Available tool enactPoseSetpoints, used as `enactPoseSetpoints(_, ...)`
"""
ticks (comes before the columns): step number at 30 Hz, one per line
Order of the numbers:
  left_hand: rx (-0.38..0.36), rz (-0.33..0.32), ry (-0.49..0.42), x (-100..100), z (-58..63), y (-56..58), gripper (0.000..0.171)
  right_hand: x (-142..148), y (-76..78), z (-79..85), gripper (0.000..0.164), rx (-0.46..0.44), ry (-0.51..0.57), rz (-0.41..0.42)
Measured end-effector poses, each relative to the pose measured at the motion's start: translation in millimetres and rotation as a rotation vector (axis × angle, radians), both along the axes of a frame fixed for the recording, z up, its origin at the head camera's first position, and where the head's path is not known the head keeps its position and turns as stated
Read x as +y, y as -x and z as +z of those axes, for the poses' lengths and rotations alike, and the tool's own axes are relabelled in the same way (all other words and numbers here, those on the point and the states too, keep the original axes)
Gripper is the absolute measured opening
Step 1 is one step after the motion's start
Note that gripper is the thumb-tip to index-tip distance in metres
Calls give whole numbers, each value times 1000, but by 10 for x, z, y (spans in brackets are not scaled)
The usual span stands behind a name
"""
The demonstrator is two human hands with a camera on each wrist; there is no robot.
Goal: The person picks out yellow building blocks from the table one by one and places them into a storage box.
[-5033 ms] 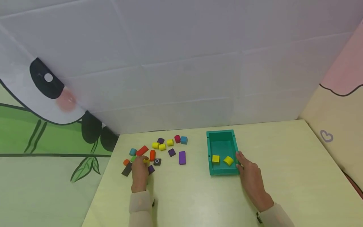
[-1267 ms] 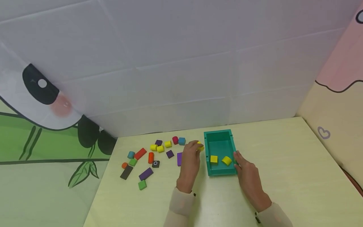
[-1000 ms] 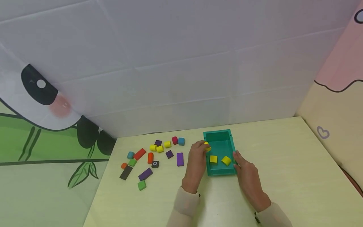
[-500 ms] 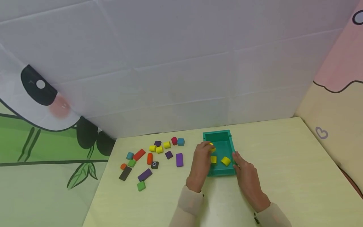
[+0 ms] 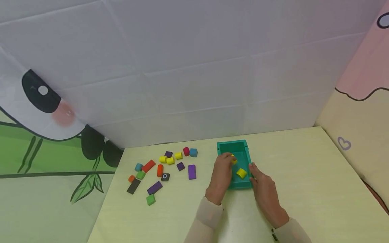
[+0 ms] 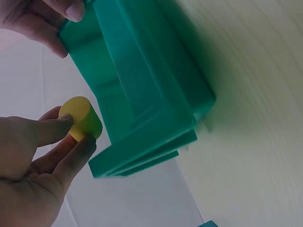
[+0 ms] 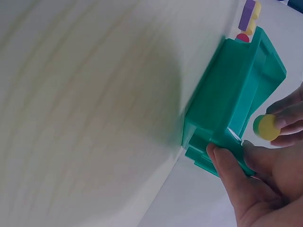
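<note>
Held between the thumb and fingertips of my left hand (image 5: 222, 173), a yellow cylinder block (image 6: 81, 116) hangs over the opening of a green plastic box (image 5: 232, 143). My right hand (image 5: 266, 194) grips the box's right wall near the front corner. In the right wrist view its fingers (image 7: 225, 168) lie along the outside and its thumb is at the rim. A curved yellow block (image 5: 241, 173) lies on the box floor. The left hand covers the spot where another yellow block lay in the box.
Left of the box, loose blocks are scattered on the pale table (image 5: 304, 175): a purple block (image 5: 192, 172), a blue cube (image 5: 193, 153), a red block (image 5: 149, 166), a black block (image 5: 133, 186), a green block (image 5: 150, 199) and several yellow cylinders. A white wall (image 5: 194, 125) stands behind.
My left hand took a yellow cylinder from the blocks at left and carried it right, to over the box. My right hand has kept its grip on the box wall.
</note>
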State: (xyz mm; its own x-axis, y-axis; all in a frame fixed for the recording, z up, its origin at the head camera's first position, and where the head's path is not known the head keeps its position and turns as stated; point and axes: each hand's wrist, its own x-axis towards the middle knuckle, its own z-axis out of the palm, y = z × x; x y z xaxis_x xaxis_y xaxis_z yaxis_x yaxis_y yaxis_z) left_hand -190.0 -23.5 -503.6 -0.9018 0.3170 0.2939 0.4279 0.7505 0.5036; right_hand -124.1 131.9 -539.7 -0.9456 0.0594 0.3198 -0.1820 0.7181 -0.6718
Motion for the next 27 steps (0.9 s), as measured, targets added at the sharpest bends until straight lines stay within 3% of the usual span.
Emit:
enactPoseSetpoints(10, 43, -27, 73, 145, -82, 29, 24, -6, -1, -20, 55, 14, -1, -5)
enactPoseSetpoints(27, -40, -31, 135, 330, -147, 83, 22, -9, 5, -25, 56, -4, -8, -8)
